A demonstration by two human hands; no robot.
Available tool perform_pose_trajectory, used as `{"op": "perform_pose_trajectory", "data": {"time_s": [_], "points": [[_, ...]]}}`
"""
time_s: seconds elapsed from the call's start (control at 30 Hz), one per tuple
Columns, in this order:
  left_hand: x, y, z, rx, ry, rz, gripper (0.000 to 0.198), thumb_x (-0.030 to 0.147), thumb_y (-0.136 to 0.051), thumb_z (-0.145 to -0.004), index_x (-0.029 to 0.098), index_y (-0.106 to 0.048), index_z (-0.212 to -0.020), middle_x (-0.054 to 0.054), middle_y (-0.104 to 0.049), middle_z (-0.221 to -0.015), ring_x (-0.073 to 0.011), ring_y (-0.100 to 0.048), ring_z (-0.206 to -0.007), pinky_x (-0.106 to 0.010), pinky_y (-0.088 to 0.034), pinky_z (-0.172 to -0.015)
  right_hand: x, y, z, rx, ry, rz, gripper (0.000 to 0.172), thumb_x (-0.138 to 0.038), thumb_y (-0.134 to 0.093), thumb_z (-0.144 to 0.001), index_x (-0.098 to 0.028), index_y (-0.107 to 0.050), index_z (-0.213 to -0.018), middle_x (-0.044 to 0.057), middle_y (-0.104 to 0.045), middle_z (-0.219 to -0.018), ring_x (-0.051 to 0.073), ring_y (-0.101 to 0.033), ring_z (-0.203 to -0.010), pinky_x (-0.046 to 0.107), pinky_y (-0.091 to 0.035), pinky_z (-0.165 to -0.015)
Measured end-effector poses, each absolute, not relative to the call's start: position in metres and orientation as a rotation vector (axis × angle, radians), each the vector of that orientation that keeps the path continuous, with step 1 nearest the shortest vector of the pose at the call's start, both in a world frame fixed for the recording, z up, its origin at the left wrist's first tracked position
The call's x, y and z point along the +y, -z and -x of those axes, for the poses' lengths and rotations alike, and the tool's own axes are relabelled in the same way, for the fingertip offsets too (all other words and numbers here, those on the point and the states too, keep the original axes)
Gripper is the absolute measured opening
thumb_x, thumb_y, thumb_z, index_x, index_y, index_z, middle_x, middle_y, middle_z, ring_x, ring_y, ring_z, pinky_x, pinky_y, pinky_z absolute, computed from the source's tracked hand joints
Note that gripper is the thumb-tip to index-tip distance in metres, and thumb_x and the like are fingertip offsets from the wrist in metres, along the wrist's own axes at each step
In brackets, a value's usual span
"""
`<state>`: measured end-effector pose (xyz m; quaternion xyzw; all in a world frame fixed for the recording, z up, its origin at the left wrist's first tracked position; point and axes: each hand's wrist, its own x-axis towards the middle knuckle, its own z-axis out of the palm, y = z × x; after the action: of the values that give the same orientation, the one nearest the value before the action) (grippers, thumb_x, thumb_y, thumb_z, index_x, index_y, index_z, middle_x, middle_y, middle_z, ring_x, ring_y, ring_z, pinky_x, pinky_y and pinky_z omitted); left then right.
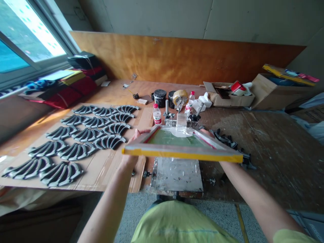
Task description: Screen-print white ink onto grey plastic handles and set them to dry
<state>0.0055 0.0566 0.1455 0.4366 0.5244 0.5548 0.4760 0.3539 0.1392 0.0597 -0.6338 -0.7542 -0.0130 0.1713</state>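
Frame (181,153): probably light and stiff; mesh (177,139) looks fragile, so hold by the sides.
Left hand (136,135): fingers closed on frame's left side.
Right hand (207,132): mostly hidden under frame; grip cannot be told.

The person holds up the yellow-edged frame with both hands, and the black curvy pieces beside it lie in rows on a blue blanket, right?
Not quite. In the head view the black curvy pieces lie in rows on brown cardboard, not a blue blanket. The rest holds: the left hand and right hand hold up the yellow-edged frame.
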Motion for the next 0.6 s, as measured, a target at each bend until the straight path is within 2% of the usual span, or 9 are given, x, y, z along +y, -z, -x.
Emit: {"op": "perform_pose_trajectory", "data": {"time_s": [0.03, 0.07, 0.13, 0.23, 0.33, 0.4, 0.43, 0.5, 0.6], "points": [[0.066, -0.153, -0.008, 1.243, -1.387, -1.063, 0.053, 0.064, -0.056, -0.080, 0.015, -0.068, -0.098, -0.008, -0.072, -0.091, -0.0185, -0.066, -0.076, -0.027, -0.052, -0.063, 0.128, -0.051, -0.352, -2.200, 0.012, 1.766, 0.036, -0.018, -0.043, -0.093, -0.011, -0.067, -0.068, -0.001, -0.069, -0.062, 0.009, -0.057, -0.051, 0.017, -0.047, -0.047], [0.076, -0.159, -0.010, 1.210, -1.402, -1.059, 0.051, 0.063, -0.057, -0.080, 0.016, -0.067, -0.096, -0.008, -0.072, -0.090, -0.0177, -0.065, -0.077, -0.026, -0.051, -0.062, 0.118, -0.042, -0.348, -2.250, -0.031, 1.719, 0.031, -0.021, -0.047, -0.093, -0.012, -0.068, -0.072, -0.001, -0.070, -0.066, 0.009, -0.059, -0.055, 0.017, -0.048, -0.049], [0.090, -0.169, -0.014, 1.162, -1.410, -1.056, 0.049, 0.063, -0.056, -0.081, 0.016, -0.065, -0.090, -0.007, -0.071, -0.085, -0.0160, -0.064, -0.074, -0.024, -0.050, -0.058, 0.101, -0.027, -0.336, -2.328, -0.144, 1.630, 0.016, -0.026, -0.064, -0.086, -0.014, -0.071, -0.092, 0.002, -0.074, -0.085, 0.013, -0.066, -0.075, 0.020, -0.052, -0.063], [0.090, -0.166, -0.021, 1.149, -1.501, -0.993, 0.049, 0.064, -0.055, -0.082, 0.019, -0.061, -0.100, -0.004, -0.070, -0.083, -0.0133, -0.063, -0.070, -0.021, -0.048, -0.056, 0.090, -0.019, -0.320, -2.400, -0.311, 1.586, 0.024, -0.025, -0.074, -0.079, -0.021, -0.068, -0.103, 0.006, -0.069, -0.103, 0.020, -0.062, -0.099, 0.030, -0.049, -0.084], [0.061, -0.132, -0.039, 1.267, -1.359, -0.846, 0.053, 0.064, -0.058, -0.081, 0.019, -0.060, -0.109, -0.005, -0.071, -0.085, -0.0136, -0.065, -0.067, -0.020, -0.049, -0.054, 0.079, -0.027, -0.304, -2.338, -0.350, 1.605, 0.008, -0.024, -0.068, -0.085, -0.020, -0.067, -0.093, 0.005, -0.065, -0.097, 0.020, -0.058, -0.097, 0.033, -0.045, -0.087], [0.032, -0.098, -0.057, 1.277, -0.912, -0.756, 0.060, 0.066, -0.060, -0.078, 0.014, -0.063, -0.107, -0.012, -0.073, -0.088, -0.0188, -0.068, -0.068, -0.024, -0.050, -0.050, 0.060, -0.033, -0.284, -2.291, -0.274, 1.546, 0.008, -0.027, -0.066, -0.087, -0.019, -0.066, -0.090, 0.006, -0.063, -0.093, 0.020, -0.055, -0.094, 0.033, -0.044, -0.085], [0.017, -0.081, -0.065, 1.257, -0.756, -0.685, 0.062, 0.066, -0.059, -0.078, 0.014, -0.062, -0.112, -0.015, -0.073, -0.097, -0.0228, -0.070, -0.076, -0.027, -0.052, -0.051, 0.049, -0.035, -0.272, -2.302, -0.218, 1.480, 0.010, -0.028, -0.065, -0.089, -0.019, -0.066, -0.090, 0.006, -0.062, -0.091, 0.021, -0.054, -0.092, 0.033, -0.044, -0.084], [-0.007, -0.052, -0.074, 1.214, -0.696, -0.550, 0.055, 0.062, -0.059, -0.081, 0.016, -0.062, -0.110, -0.016, -0.072, -0.105, -0.0252, -0.071, -0.087, -0.030, -0.056, -0.058, 0.026, -0.035, -0.248, -2.423, -0.143, 1.250, 0.012, -0.030, -0.059, -0.092, -0.019, -0.066, -0.091, 0.005, -0.062, -0.089, 0.020, -0.053, -0.090, 0.033, -0.044, -0.082], [-0.024, -0.022, -0.056, 1.260, -0.785, -0.456, 0.040, 0.054, -0.057, -0.085, 0.016, -0.063, -0.095, -0.012, -0.074, -0.095, -0.0225, -0.072, -0.085, -0.027, -0.055, -0.060, 0.013, -0.029, -0.252, -2.509, -0.199, 1.046, 0.016, -0.031, -0.053, -0.096, -0.024, -0.066, -0.101, 0.003, -0.065, -0.091, 0.018, -0.056, -0.088, 0.031, -0.045, -0.081]]}}
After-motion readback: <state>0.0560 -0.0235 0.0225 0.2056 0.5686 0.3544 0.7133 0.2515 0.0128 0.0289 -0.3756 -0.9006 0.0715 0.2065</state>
